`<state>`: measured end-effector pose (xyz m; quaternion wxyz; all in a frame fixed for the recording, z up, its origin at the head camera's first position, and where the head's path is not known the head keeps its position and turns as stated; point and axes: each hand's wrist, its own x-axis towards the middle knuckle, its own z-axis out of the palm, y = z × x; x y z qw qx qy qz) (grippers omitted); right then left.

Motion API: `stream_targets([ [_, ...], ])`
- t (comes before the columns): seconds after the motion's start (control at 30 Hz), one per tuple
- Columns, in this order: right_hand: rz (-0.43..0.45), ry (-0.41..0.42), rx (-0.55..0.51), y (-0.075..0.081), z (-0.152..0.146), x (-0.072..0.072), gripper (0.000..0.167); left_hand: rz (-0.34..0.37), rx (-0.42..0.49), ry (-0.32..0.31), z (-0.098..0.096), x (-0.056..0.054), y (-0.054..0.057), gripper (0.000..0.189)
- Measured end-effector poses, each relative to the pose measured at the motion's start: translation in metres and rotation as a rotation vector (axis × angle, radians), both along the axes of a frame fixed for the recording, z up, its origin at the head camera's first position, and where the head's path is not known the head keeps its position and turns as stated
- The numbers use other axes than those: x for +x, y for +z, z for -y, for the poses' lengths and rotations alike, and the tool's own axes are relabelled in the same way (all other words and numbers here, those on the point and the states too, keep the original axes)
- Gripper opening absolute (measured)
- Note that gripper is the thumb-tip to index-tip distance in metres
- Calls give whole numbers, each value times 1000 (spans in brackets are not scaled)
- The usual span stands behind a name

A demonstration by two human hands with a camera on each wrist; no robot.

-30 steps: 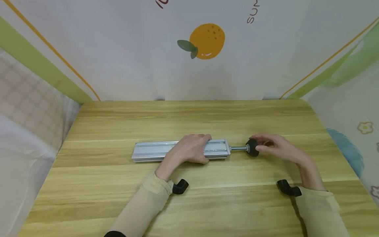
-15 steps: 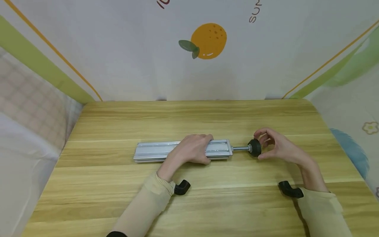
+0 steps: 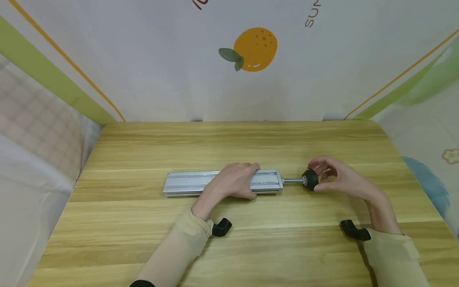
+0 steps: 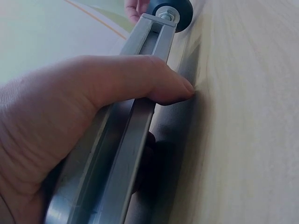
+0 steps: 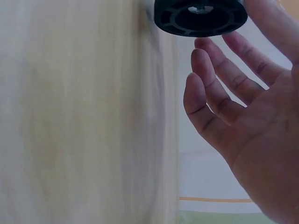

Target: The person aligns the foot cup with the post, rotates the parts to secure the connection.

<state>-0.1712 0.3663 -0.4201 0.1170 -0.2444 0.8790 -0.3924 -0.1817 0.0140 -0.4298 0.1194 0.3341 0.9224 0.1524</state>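
A silver aluminium profile [image 3: 267,181] lies lengthwise across the table, slotted along its sides. From the plate on its right end a threaded rod [image 3: 293,180] sticks out, tipped by a round black levelling foot [image 3: 310,180]. My left hand [image 3: 233,181] grips the profile from above, its thumb along the near side, as the left wrist view shows. At the foot, my right hand [image 3: 342,177] has thumb and forefinger at opposite edges in a light pinch. The right wrist view shows the hollow, ribbed underside of the levelling foot [image 5: 201,18], with the other fingers bent behind it.
The wooden table [image 3: 229,147] runs back to a white printed cloth [image 3: 161,79] hanging behind it. Black curved pieces [image 3: 222,227] stick out from both sleeve cuffs, near the tabletop.
My right hand's fingers have opened off the levelling foot and come back round its edges. My left hand keeps its grip on the profile; the whole view has shifted slightly.
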Motion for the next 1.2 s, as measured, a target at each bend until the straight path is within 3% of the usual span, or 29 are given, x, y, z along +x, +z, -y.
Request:
stream_targets([
  [0.13,62,-7,25,-3,4,0,70,4,-5,4,0,1,-1,72],
  [0.3,85,-11,21,-6,6,1,70,2,-7,3,-1,1,-2,71],
  [0.57,26,9,23,-4,1,2,50,15,-11,3,-1,1,-1,74],
  [0.8,47,-10,125,1,0,3,39,22,-20,6,-1,1,1,75],
  [1.03,30,-14,137,0,0,3,43,21,-18,8,-1,2,0,75],
  [1.2,38,-5,69,-1,2,2,60,23,-16,13,0,1,0,75],
])
